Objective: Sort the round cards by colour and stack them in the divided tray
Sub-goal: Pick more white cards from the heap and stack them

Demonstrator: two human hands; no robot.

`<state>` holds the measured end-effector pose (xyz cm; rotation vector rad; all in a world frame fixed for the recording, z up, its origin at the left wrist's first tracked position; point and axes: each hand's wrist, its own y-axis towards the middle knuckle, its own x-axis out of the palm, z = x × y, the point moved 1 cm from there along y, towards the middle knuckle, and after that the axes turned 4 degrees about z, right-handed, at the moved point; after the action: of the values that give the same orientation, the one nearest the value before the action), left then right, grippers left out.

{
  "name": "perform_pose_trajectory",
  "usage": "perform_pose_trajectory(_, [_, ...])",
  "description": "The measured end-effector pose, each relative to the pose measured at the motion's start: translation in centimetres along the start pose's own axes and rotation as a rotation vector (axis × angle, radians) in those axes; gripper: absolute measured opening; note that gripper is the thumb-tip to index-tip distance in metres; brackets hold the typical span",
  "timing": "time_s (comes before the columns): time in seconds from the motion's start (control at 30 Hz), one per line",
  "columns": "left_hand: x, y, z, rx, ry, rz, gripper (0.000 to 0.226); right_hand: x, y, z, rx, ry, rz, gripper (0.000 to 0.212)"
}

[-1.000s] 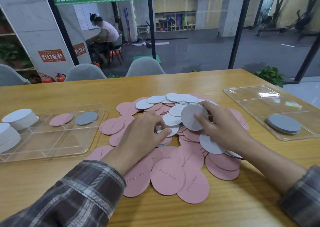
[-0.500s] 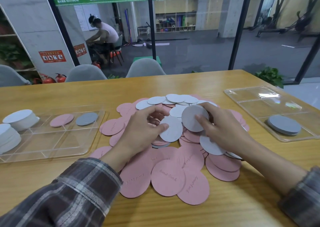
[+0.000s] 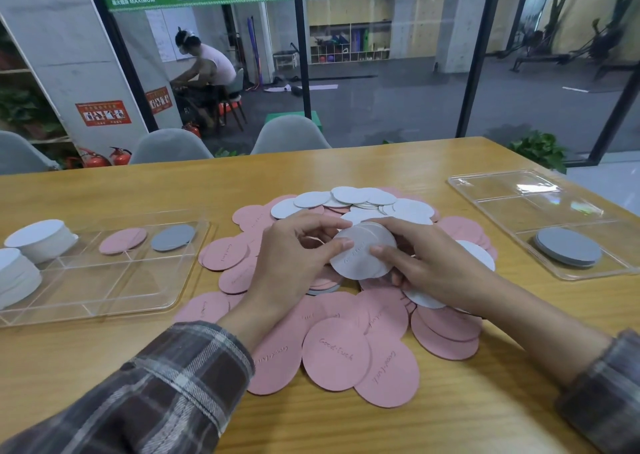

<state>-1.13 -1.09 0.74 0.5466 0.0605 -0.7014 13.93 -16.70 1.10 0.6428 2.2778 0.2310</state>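
Observation:
A heap of pink round cards point(image 3: 336, 353) and white round cards point(image 3: 349, 195) covers the middle of the wooden table. Above the heap, my left hand point(image 3: 294, 256) and my right hand point(image 3: 426, 266) both pinch a small stack of white cards point(image 3: 360, 256), one from each side. The clear divided tray point(image 3: 104, 287) at the left holds two white stacks point(image 3: 38, 239), a pink card point(image 3: 123, 240) and a grey card point(image 3: 173, 237). A second clear tray point(image 3: 519, 207) at the right holds a grey stack point(image 3: 568, 245).
Bare wooden table point(image 3: 467, 415) lies in front of the heap and between it and each tray. Grey chairs point(image 3: 287, 135) stand at the far edge before a glass wall. A person sits at a distance behind the glass.
My left hand lifted a white card off the heap and brought it against the cards held in my right hand; both hands now hold the stack together.

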Motion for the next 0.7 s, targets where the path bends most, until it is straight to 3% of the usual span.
perform_pose_trajectory(0.27, [0.7, -0.3, 0.3, 0.076, 0.076, 0.014, 0.022, 0.2, -0.1, -0.1, -0.019, -0.043, -0.015, 0.022])
perform_pose_trajectory(0.4, [0.7, 0.0, 0.0, 0.131, 0.140, 0.034, 0.016, -0.4, 0.1, -0.2, -0.046, -0.121, 0.090, 0.018])
perform_pose_trajectory(0.57, [0.1, 0.3, -1.9, 0.195, 0.561, -0.216, 0.034, -1.5, 0.3, 0.4, 0.019, -0.230, 0.192, 0.019])
perform_pose_trajectory(0.7, [-0.1, 0.3, -2.0, 0.174, 0.669, -0.273, 0.034, -1.7, 0.1, 0.2, 0.039, -0.257, 0.222, 0.014])
